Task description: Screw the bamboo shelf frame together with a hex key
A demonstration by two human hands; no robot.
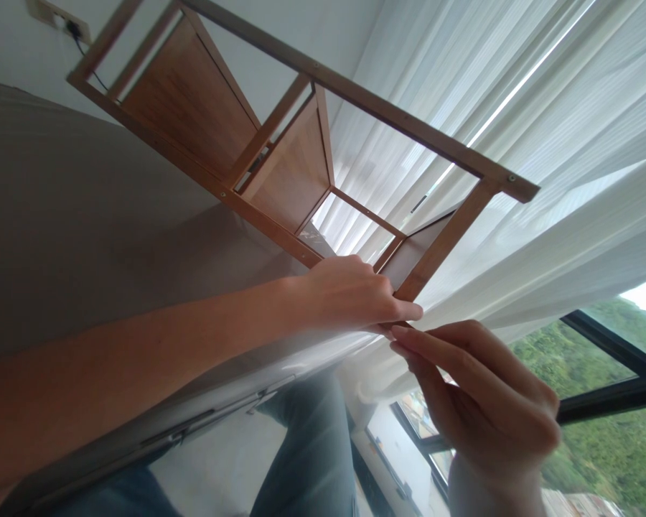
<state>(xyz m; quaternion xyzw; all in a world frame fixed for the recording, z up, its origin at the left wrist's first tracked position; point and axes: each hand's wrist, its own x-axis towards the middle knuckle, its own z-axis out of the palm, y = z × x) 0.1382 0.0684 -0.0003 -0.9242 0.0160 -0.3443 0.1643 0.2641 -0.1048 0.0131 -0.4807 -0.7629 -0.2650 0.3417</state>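
Note:
A brown wooden shelf unit rests tilted on a grey-brown surface, its side frame facing me. Its flat shelf panels run back from the frame. My left hand is wrapped over the lower rail close to the frame's near end, and its fingers partly cover the wood. Just beside it, my right hand is closed in a pinch at the tip of that rail. Whatever lies between the right fingertips is too small or hidden to make out.
White sheer curtains hang behind and to the right of the shelf. A window shows green trees at the lower right. My jeans-clad leg is below the surface's edge. A wall outlet with a plugged-in cord is at upper left.

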